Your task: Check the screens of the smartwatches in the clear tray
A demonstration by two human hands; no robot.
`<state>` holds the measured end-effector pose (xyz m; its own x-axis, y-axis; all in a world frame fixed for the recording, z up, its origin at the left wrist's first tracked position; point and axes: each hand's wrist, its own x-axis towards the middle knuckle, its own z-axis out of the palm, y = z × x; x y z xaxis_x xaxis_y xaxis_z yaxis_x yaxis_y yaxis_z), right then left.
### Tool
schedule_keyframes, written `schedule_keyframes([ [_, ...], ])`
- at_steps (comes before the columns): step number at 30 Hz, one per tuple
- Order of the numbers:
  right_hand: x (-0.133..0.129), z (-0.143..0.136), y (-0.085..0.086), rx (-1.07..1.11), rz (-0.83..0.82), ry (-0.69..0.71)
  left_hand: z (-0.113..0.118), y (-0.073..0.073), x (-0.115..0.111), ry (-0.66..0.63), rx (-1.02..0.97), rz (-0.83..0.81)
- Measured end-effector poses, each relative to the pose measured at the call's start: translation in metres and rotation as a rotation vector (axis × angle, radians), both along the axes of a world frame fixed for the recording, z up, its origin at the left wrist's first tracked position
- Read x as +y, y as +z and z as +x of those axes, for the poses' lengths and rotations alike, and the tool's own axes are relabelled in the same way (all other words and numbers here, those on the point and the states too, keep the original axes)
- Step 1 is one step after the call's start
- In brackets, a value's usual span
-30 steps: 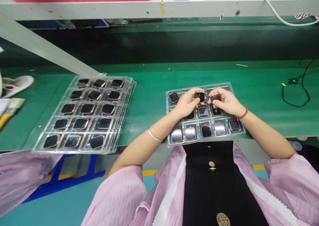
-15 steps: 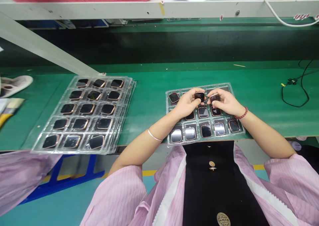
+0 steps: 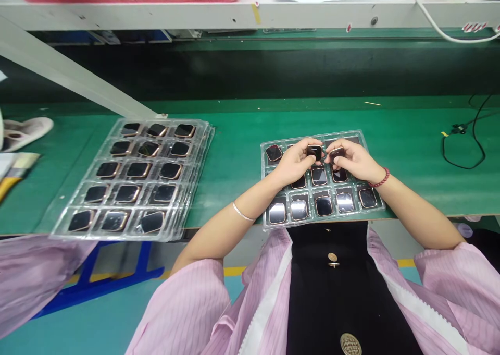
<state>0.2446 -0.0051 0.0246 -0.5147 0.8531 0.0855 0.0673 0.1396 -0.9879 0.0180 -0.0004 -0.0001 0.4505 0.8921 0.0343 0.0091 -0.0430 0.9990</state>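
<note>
Over the back part of a clear plastic tray (image 3: 308, 224), each hand grips one small square watch body. My left hand (image 3: 296, 162) is closed on a dark-faced watch (image 3: 314, 152) between thumb and fingers. My right hand (image 3: 353, 161) pinches another watch (image 3: 336, 153), partly covered by the thumb. The two watches are held side by side with a narrow gap. Several more watches with dark screens and gold-coloured rims lie in the tray's pockets, such as one watch (image 3: 323, 205) in the front row. My hands hide part of the back rows.
To the left stands a stack of clear trays (image 3: 195, 183) holding several watches. A brush (image 3: 17, 170) lies at the far left, near a pale slipper-like object (image 3: 29, 133). A black cable (image 3: 461, 164) lies at right. A white shelf edge (image 3: 195, 16) and slanted post (image 3: 78, 76) overhang the green bench (image 3: 234, 162).
The right hand's watch has tilted slightly, its face showing a little differently. Otherwise both hands stay in place; the whole view has shifted a few pixels.
</note>
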Motion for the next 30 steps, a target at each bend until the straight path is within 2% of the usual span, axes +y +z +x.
schedule_keyframes([
  [6,-0.0015,-0.002,0.0014,0.01,-0.025,-0.007,0.0001,0.0003,-0.0008,0.002,0.002,0.005],
  [12,-0.001,-0.0015,-0.0005,0.006,0.026,0.007,0.0011,0.0028,-0.0005,0.04,0.043,0.016],
  [21,0.0002,-0.0001,-0.0019,-0.006,0.066,0.041,0.001,0.0017,-0.0001,0.019,0.022,0.007],
  [30,-0.0006,-0.0005,-0.0024,-0.013,0.069,0.014,0.0031,0.003,-0.0007,0.017,-0.048,-0.004],
])
